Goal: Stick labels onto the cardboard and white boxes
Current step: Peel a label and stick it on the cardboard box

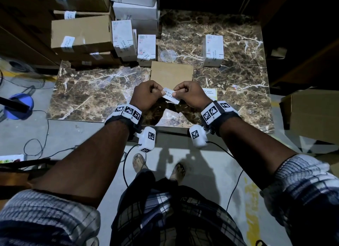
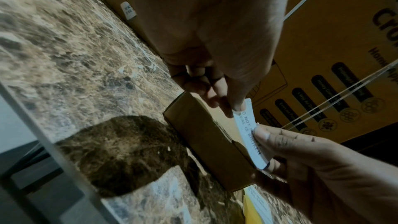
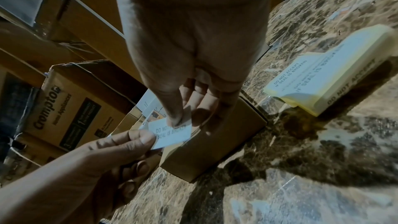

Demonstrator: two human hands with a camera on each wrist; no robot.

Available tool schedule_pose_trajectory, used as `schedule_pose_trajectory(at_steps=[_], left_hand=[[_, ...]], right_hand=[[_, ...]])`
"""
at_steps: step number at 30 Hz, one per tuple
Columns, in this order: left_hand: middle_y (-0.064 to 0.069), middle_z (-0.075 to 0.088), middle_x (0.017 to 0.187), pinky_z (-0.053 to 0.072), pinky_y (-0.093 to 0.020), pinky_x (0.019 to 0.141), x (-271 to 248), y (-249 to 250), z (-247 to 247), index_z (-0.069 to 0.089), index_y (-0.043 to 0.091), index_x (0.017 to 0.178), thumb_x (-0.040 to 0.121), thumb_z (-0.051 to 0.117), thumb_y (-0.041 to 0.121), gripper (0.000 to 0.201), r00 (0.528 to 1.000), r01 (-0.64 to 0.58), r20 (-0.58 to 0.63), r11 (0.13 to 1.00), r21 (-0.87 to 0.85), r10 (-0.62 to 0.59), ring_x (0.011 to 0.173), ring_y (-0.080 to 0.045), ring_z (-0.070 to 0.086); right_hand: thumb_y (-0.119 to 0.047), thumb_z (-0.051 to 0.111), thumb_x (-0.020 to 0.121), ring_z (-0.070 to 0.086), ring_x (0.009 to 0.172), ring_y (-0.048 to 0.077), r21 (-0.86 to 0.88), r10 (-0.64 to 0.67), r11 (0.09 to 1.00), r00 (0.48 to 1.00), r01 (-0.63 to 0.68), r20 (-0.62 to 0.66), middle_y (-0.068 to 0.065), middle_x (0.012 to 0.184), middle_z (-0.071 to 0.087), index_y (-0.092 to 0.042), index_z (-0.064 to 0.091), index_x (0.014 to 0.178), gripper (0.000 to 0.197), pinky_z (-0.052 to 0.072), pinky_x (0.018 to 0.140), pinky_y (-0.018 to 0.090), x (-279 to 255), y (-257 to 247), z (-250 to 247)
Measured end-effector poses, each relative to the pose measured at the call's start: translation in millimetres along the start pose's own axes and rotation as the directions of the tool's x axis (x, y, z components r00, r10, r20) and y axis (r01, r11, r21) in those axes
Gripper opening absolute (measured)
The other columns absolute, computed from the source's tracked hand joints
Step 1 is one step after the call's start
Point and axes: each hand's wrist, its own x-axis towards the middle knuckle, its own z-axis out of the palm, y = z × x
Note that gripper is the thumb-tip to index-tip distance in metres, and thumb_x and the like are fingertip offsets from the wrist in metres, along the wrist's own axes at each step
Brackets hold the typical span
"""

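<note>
White rectangular label (image 1: 171,96) printed with black "DO NOT ACCEPT IF SEAL IS BROKEN" wording hangs in the air between your two hands, above the near part of the brown veined marble tabletop (image 1: 95,93). Your left hand (image 1: 146,96) pinches its left end between thumb and forefinger, other fingers curled in. Your right hand (image 1: 191,95) pinches the right end the same way; in the left wrist view its thumb lies across the printed face. The label bows slightly between the two grips.

Just beyond your hands a plain small brown cardboard box (image 1: 171,73) lies flat on the marble. To the right of your right hand, near the wrist, sits a yellow-backed stack of label sheets (image 3: 336,76) with the same wording.

Farther back, one white carton with printed stickers (image 1: 212,50) stands alone, well apart from the rest. At the far left, several more white cartons (image 1: 134,42) stand beside stacked brown cardboard boxes (image 1: 80,33), many already bearing white labels.
</note>
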Motion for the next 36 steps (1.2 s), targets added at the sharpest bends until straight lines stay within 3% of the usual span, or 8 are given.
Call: schedule_pose_trajectory(at_steps=[6, 11, 19, 23, 26, 29, 32, 36], left_hand=[[0.006, 0.065, 0.072, 0.049, -0.025, 0.067, -2.7, -4.9, 1.4, 0.070, 0.017, 0.086, 0.083, 0.076, 0.026, 0.011, 0.998, 0.048, 0.033, 0.998, 0.038, -0.049, 0.068, -0.009, 0.060], [0.005, 0.069, 0.082, 0.044, -0.017, 0.063, -2.3, -1.3, 1.6, 0.069, 0.017, 0.092, 0.084, 0.074, 0.028, 0.015, 0.997, 0.018, 0.066, 0.987, 0.161, -0.029, 0.075, -0.008, 0.063], [0.006, 0.067, 0.076, 0.048, -0.027, 0.071, 8.3, 6.7, -4.9, 0.072, 0.020, 0.078, 0.083, 0.070, 0.025, 0.008, 0.990, -0.101, 0.131, 0.930, 0.354, 0.058, 0.075, -0.012, 0.060], [0.006, 0.055, 0.065, 0.043, -0.026, 0.069, 8.9, 9.7, -2.3, 0.074, 0.017, 0.073, 0.081, 0.070, 0.019, 0.009, 0.985, -0.164, 0.117, 0.893, 0.418, 0.126, 0.072, -0.017, 0.057], [0.004, 0.058, 0.065, 0.047, -0.027, 0.071, 11.7, 10.5, -1.7, 0.074, 0.020, 0.070, 0.079, 0.069, 0.017, 0.011, 0.983, -0.185, 0.092, 0.879, 0.440, 0.160, 0.070, -0.015, 0.055], [0.002, 0.060, 0.072, 0.050, -0.031, 0.072, 12.2, 12.4, -1.0, 0.074, 0.022, 0.070, 0.079, 0.069, 0.018, 0.011, 0.983, -0.184, 0.101, 0.870, 0.458, 0.155, 0.077, -0.019, 0.057], [0.003, 0.055, 0.071, 0.050, -0.034, 0.075, 13.0, 13.9, -0.3, 0.075, 0.022, 0.070, 0.078, 0.068, 0.020, 0.011, 0.986, -0.166, 0.105, 0.860, 0.482, 0.131, 0.087, -0.025, 0.058], [0.000, 0.056, 0.070, 0.044, -0.031, 0.081, 14.3, 17.5, -0.4, 0.076, 0.017, 0.072, 0.080, 0.067, 0.016, 0.012, 0.982, -0.185, 0.117, 0.862, 0.472, 0.147, 0.084, -0.026, 0.058]], right_hand=[[-0.002, 0.080, 0.079, 0.071, 0.076, 0.023, -0.040, -0.014, 0.999, 0.996, 0.011, -0.091, 0.014, 0.088, 0.072, -0.010, 0.066, 0.094, 0.022, 0.057, 0.064, 0.032, 3.0, 5.7, 1.5], [-0.002, 0.082, 0.075, 0.070, 0.081, 0.017, -0.198, -0.091, 0.977, 0.993, 0.075, -0.077, 0.001, 0.085, 0.070, -0.014, 0.066, 0.093, 0.027, 0.059, 0.067, 0.030, 0.4, 8.4, 0.9], [-0.001, 0.079, 0.075, 0.055, 0.066, 0.002, -0.401, -0.183, 0.903, 0.982, 0.151, -0.043, -0.001, 0.079, 0.065, -0.010, 0.068, 0.093, 0.023, 0.037, 0.055, 0.003, 2.1, 7.5, 6.7], [-0.001, 0.070, 0.079, 0.062, 0.069, 0.010, -0.446, -0.189, 0.883, 0.981, 0.148, -0.049, 0.002, 0.076, 0.067, -0.013, 0.066, 0.085, 0.014, 0.039, 0.055, 0.010, 3.0, 6.0, 8.4], [0.000, 0.057, 0.083, 0.065, 0.065, 0.005, -0.457, -0.213, 0.874, 0.975, 0.162, -0.061, 0.005, 0.073, 0.070, -0.010, 0.067, 0.083, 0.015, 0.044, 0.053, 0.011, 3.4, 7.4, 8.1], [-0.002, 0.059, 0.083, 0.068, 0.071, 0.014, -0.468, -0.233, 0.866, 0.970, 0.176, -0.067, 0.005, 0.074, 0.070, -0.009, 0.068, 0.083, 0.012, 0.052, 0.060, 0.024, 3.9, 7.7, 6.0], [-0.005, 0.067, 0.081, 0.063, 0.070, 0.016, -0.507, -0.236, 0.845, 0.969, 0.168, -0.073, 0.003, 0.074, 0.069, -0.009, 0.072, 0.081, 0.006, 0.050, 0.064, 0.027, 6.6, 6.8, 3.6], [-0.010, 0.071, 0.081, 0.064, 0.070, 0.018, -0.520, -0.228, 0.840, 0.971, 0.156, -0.076, 0.003, 0.075, 0.069, -0.011, 0.072, 0.079, 0.002, 0.053, 0.065, 0.030, 9.3, 6.4, 1.6]])
